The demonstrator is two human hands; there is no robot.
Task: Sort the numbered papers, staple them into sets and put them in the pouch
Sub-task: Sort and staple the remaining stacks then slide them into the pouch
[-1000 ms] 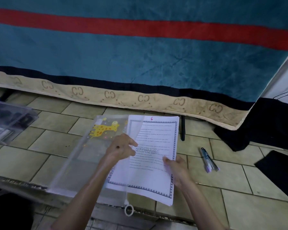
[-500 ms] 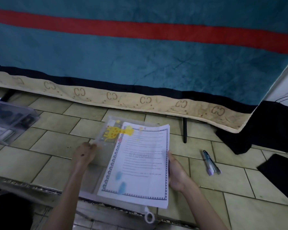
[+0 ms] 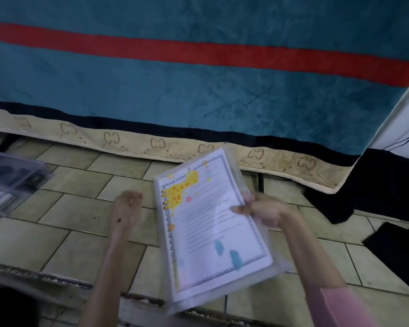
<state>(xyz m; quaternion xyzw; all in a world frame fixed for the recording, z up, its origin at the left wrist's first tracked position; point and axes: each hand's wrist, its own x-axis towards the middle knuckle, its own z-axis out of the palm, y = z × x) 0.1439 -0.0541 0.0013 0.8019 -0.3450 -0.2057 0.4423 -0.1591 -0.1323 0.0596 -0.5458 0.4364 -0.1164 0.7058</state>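
Note:
A clear plastic pouch (image 3: 257, 277) with a yellow giraffe print is lifted off the tiled floor and tilted to the right. White bordered papers (image 3: 208, 223) lie inside it and show through the plastic. My right hand (image 3: 262, 208) grips the pouch at its right edge, thumb on top. My left hand (image 3: 128, 204) hovers just left of the pouch, apart from it, fingers curled with nothing in them. The frame is blurred by motion.
A teal blanket (image 3: 198, 90) with a red stripe and beige hem hangs across the back. A clear plastic box (image 3: 12, 178) sits at the left on the tiles. Dark cloth (image 3: 387, 190) lies at the right. A worn floor edge (image 3: 45, 277) runs along the front.
The papers have gone fully into the pouch. My right hand has lifted the pouch off the floor and swung it right. My left hand let go of it. The stapler is out of sight.

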